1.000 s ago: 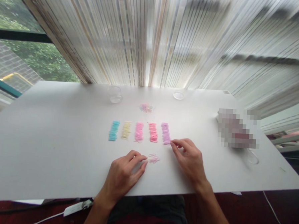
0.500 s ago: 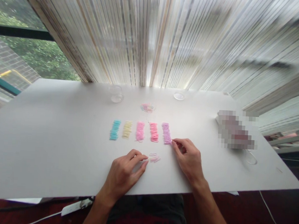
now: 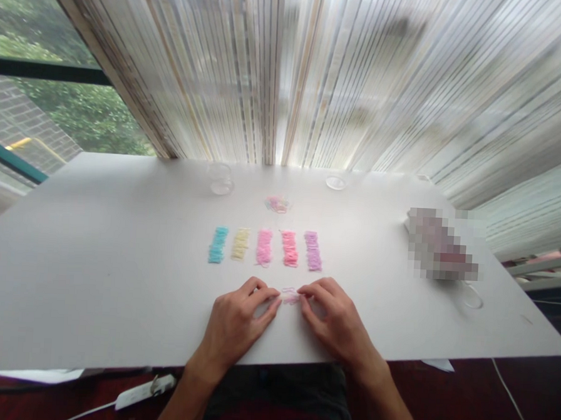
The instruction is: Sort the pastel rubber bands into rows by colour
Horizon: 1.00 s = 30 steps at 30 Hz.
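Note:
A small loose pile of pink and lilac thin strands, like little elastic bands [image 3: 290,296], lies near the table's front edge. My left hand [image 3: 242,311] rests at the pile's left side, thumb and index finger drawn into a pinch; what sits between the tips is too small to make out. From the right, my right hand [image 3: 334,313] reaches the same pile, its thumb and index tips closed in on the strands. Beyond the hands, similar strands form neat columns: blue [image 3: 218,245], yellow [image 3: 240,243], light pink [image 3: 264,247], coral pink [image 3: 290,248] and purple [image 3: 313,250].
A mixed-colour heap of strands [image 3: 277,204] lies behind the columns. Clear round containers [image 3: 222,186] stand at the back left, a clear lid or dish [image 3: 336,183] at the back right. A blurred-out object [image 3: 441,243] with a cord loop lies on the right of the white table [image 3: 93,269].
My right hand has moved left and toward me, from the bottom of the purple column to the small pile. My left hand has stayed nearly in place.

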### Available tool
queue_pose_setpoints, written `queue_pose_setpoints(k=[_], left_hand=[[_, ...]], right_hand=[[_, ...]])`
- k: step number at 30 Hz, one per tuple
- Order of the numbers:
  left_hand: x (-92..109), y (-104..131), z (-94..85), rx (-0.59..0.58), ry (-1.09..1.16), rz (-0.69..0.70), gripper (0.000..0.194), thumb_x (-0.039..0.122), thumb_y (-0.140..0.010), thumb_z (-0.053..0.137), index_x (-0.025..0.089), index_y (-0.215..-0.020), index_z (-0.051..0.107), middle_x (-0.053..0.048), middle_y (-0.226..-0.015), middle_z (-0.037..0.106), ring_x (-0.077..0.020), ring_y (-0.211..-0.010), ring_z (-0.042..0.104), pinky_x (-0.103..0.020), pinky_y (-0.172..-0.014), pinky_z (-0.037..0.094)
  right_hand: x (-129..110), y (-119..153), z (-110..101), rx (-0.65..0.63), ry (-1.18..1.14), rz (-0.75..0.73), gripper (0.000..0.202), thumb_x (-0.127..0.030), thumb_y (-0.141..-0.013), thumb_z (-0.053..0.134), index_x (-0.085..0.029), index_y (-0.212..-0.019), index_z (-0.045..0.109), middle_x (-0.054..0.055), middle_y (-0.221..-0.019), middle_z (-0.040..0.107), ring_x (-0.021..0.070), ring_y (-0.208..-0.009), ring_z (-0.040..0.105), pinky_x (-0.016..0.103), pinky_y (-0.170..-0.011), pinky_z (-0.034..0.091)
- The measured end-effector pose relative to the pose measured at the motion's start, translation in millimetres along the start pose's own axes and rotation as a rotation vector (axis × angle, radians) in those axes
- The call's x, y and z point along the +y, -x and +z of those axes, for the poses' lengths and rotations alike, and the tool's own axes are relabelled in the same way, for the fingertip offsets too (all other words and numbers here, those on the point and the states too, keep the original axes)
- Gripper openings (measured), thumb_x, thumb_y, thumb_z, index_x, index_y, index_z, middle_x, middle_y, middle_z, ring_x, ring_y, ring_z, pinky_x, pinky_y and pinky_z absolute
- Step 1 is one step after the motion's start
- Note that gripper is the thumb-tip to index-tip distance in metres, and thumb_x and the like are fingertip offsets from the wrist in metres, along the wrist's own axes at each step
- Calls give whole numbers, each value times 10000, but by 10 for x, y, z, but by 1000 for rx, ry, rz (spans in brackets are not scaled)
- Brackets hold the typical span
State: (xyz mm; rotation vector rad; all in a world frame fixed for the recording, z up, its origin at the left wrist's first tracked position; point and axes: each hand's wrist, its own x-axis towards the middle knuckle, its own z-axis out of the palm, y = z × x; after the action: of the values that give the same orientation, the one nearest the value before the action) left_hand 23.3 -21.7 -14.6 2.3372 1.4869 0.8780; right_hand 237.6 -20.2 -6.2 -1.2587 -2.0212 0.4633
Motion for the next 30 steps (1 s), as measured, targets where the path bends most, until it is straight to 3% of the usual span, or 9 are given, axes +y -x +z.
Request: queue_pose_setpoints(k=[7,19,30], left_hand=[[31,-16,-16,-42,0,-11,121,265,-935,669,258,-1027,747,12,-895,700,-143,-674,696,-237,-608,511],[58,-50,3,-33,59,12,136,235,-930,662,246,-1051,725,6,-918,709,-155,-719,715,-246,-651,537],[70,-17,65,72,149,78,111,260,-979,626,220,-1049,702,-5,-874,693,-157,-740,713,-250,-667,552]], right_hand=[[-3,18,131,24,41,0,101,-120,-936,603,-207,-957,648,44,-871,636,224,-851,609,370,-777,529],[16,59,109,32,-49,-7,108,-143,-985,581,-223,-973,654,38,-889,620,207,-862,609,333,-771,521],[52,65,133,27,-53,-30,101,-146,-990,578,-221,-967,642,36,-885,616,207,-861,607,339,-765,516]])
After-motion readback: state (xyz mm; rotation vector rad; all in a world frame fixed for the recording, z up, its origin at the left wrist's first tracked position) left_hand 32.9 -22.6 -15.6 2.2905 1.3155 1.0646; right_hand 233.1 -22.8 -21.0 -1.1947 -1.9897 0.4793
